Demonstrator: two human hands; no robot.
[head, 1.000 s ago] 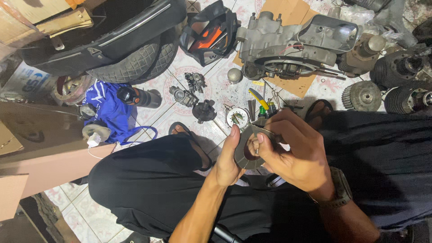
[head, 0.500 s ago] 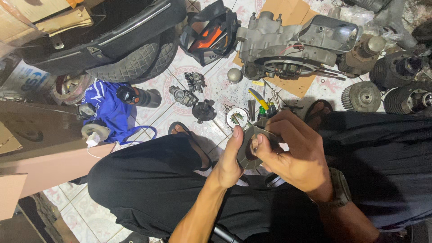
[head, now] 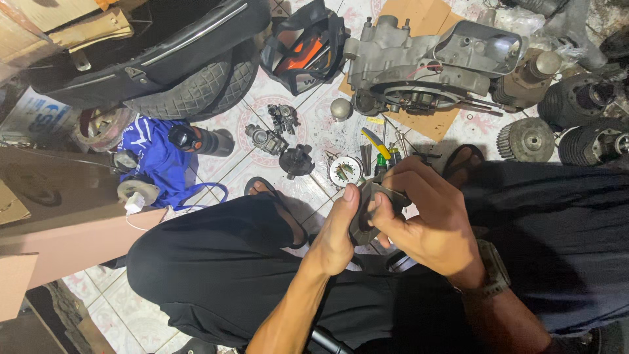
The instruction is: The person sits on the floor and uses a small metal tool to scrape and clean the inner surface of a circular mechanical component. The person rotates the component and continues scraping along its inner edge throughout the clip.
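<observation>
Centre of the frame, just below mid-height: the left hand [head: 337, 233] and the right hand [head: 432, 219] meet over the person's lap, both closed around a small dark grey metal part [head: 365, 216] with a rounded body. The left hand grips it from the left, thumb lying straight up along its side; the right hand curls over it from the right, fingertips pressed to its upper edge. A wristwatch with a drab band [head: 493, 265] sits on the right wrist. Whether a tool is pinched in the right fingers cannot be told.

The person squats in black trousers [head: 216, 269] on a patterned tile floor [head: 255, 124]. Directly above the hands lie a small round silver-faced component [head: 345, 170] and a yellow-handled hand tool [head: 376, 143]. To their left are a black domed fitting [head: 296, 160] and two small carburettor-like castings [head: 266, 137]. Upper centre, a large grey cast engine case [head: 419, 59] rests on a sheet of brown cardboard [head: 426, 124]. Far right stand finned dark cylinders [head: 583, 98]. Upper left, a black tyre with a diamond tread [head: 196, 92] lies under a black seat; a blue cloth [head: 157, 160] is spread below it.

Judged from the grip, the step in hand is close work on the held part, steadied by the left hand while the right fingers manipulate it. Any further move calls for a firm left-hand hold and fine fingertip control, as the part is small.
</observation>
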